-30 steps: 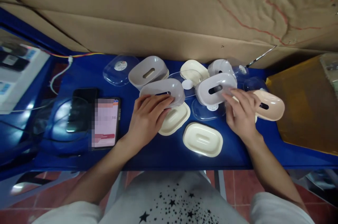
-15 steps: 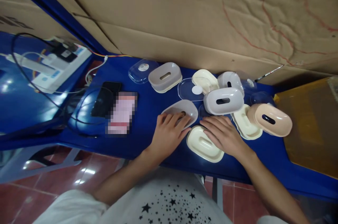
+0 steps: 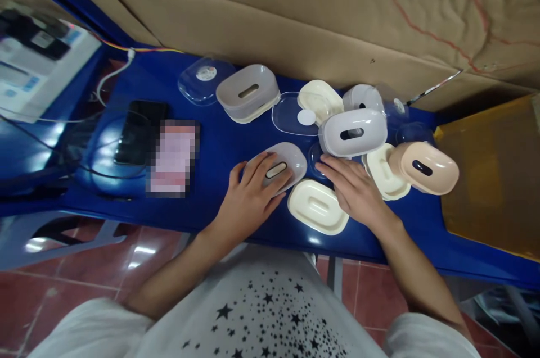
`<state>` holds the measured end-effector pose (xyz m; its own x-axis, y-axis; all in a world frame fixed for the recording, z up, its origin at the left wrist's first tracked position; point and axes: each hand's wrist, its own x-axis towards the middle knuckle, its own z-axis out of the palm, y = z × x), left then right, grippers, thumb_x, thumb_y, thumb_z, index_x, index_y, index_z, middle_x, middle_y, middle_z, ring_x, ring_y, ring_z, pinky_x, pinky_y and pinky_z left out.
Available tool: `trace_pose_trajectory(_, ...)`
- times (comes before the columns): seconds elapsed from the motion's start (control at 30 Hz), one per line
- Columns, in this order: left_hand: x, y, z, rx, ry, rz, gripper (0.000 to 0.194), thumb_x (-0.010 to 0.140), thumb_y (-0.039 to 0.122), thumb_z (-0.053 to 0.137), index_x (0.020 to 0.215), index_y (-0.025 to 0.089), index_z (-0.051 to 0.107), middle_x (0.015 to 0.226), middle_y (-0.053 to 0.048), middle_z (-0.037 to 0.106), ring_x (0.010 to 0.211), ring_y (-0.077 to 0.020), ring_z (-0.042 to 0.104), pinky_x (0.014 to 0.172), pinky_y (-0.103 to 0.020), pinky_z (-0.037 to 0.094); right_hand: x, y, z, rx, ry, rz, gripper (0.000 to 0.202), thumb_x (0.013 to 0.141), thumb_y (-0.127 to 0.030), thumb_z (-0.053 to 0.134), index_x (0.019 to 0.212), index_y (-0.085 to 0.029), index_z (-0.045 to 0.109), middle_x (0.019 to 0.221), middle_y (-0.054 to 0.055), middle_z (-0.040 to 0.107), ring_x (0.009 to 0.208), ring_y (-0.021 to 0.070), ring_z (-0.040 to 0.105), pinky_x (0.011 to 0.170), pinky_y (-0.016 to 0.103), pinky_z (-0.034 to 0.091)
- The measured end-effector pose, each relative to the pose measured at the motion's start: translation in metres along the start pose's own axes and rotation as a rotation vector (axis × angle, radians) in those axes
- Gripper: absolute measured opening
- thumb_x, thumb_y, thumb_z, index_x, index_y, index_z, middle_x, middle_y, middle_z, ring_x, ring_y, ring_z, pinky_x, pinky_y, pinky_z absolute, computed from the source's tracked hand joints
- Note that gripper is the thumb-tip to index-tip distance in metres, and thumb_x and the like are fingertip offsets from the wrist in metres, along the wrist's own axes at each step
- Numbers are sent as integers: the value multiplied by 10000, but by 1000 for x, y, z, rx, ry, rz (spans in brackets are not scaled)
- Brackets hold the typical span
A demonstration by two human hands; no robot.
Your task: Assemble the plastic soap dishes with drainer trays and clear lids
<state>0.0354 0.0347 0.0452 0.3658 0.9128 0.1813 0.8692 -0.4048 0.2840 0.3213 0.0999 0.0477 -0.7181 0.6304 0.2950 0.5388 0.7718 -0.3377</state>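
Observation:
My left hand [image 3: 248, 198] lies over a grey oval cover [image 3: 298, 160] with a slot, fingers spread on its top and thumb by its near edge. Something cream shows through the slot. My right hand [image 3: 358, 186] is open, fingers stretched out over a small clear plastic piece [image 3: 314, 158], partly hidden. Just in front lies a cream oval tray [image 3: 318, 206] with a raised bar, close under the right palm. Behind the right fingers, a pale grey slotted cover [image 3: 354, 132] rests among other parts.
Left of the hands are a phone [image 3: 174, 158] and a dark device [image 3: 137, 133]. Further back stand a grey slotted box [image 3: 248, 91] and clear lids [image 3: 287, 113]. To the right are a peach slotted cover [image 3: 439, 170], another cream tray [image 3: 390, 175] and a taped carton [image 3: 493, 178].
The view has shifted, so the table things appear higher and further left. My left fingers are spread wider over the grey cover, and its slot, dark before, now shows cream.

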Motion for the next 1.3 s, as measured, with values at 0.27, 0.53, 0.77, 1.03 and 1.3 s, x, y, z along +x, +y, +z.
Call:
trace_pose_trajectory(0.27,-6,-27,-9,-124,-43,10,575,965,186,754,1505,317,610,1805,-181,221,1669,-469,219,1265,-758,288,5,-7,7,14,-36,-64,636,1034,-71,542,1641,-251,483,1560,122,644,1407,303,646,1136,543,569)
trace_pose_trajectory(0.53,-16,-48,-13,-285,40,-83,764,972,217,765,1639,266,396,1673,-197,441,1580,-376,436,1249,-611,462,57,-18,7,-358,-16,-55,559,1043,-42,505,1585,-171,545,1563,156,635,1444,325,614,1252,630,434)
trace_pose_trajectory(0.77,-28,-53,-26,-339,94,-96,883,976,306,798,1698,315,290,1743,-191,327,1615,-383,381,1260,-627,448,129,-19,12,-337,-86,113,342,1008,3,467,1062,-152,767,1057,147,812,1235,348,718,1300,728,275)
trace_pose_trajectory(1.03,-18,-51,-56,-222,369,94,753,972,251,811,1604,430,442,1724,-93,401,1572,-348,469,1236,-575,501,119,-52,-40,439,-207,74,343,1164,-291,406,1468,-281,563,1225,61,739,1030,182,726,956,339,609)
trace_pose_trajectory(1.3,-7,-55,-41,-604,386,-198,245,1019,246,750,1261,228,718,1153,-59,751,913,-148,731,850,-285,627,105,-53,-12,301,-253,73,626,1112,-378,566,1683,-316,317,1675,146,423,1528,291,503,1239,488,506)
